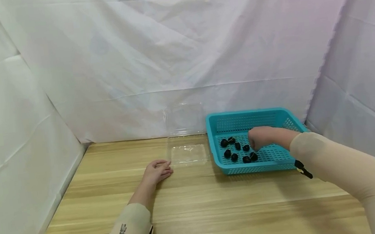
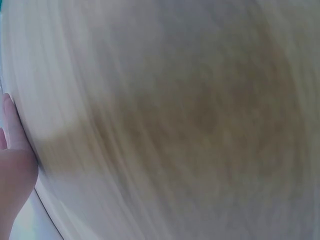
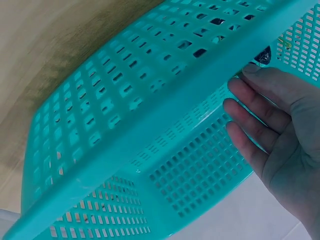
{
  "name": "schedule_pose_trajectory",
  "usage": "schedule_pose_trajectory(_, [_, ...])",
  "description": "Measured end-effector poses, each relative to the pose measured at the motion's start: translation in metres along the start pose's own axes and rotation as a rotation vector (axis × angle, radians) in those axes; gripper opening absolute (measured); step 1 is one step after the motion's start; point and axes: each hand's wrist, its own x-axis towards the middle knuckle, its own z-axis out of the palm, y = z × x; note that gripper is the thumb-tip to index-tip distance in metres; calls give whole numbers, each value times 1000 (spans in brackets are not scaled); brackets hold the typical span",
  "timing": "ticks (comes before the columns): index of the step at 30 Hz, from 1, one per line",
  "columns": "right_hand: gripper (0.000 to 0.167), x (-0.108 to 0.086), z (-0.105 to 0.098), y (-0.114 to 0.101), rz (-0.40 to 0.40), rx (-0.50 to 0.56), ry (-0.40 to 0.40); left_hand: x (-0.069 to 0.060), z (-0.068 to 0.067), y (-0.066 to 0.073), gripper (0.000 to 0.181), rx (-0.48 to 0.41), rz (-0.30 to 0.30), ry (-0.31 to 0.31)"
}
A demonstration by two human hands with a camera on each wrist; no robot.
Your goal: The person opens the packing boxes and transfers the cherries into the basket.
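Within the turquoise basket, my right hand [image 1: 261, 137] reaches down over the dark cherries [image 1: 234, 157]. Its thumb and index finger [image 3: 248, 72] meet at the thin stem of one dark cherry [image 1: 254, 156], while the other fingers curve loosely. In the right wrist view that dark cherry [image 3: 263, 55] shows partly behind the thumb. My left hand [image 1: 156, 172] rests on the table, fingers relaxed, at the front left corner of a clear plastic clamshell box [image 1: 188, 154]. Only part of the left hand [image 2: 15, 160] appears in the left wrist view.
The turquoise basket [image 1: 258, 168] has perforated walls and stands right of the box, near the back of the wooden table [image 1: 197, 211]. The box's lid [image 1: 185, 117] stands raised against a white cloth [image 1: 180, 49]. More white cloth hangs on both sides.
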Motion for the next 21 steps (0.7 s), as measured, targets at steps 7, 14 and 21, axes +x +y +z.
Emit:
schedule_pose_trajectory(7, [50,-2,1,2,-13,35,23,-2,3,5,45,-7,-18,-1])
schedule_pose_trajectory(14, [50,-5,1,1,-3,56,43,-5,2,4,51,0,-33,9])
schedule_pose_trajectory(21, [50,-10,1,0,-10,53,73,-7,2,5,51,12,-26,19])
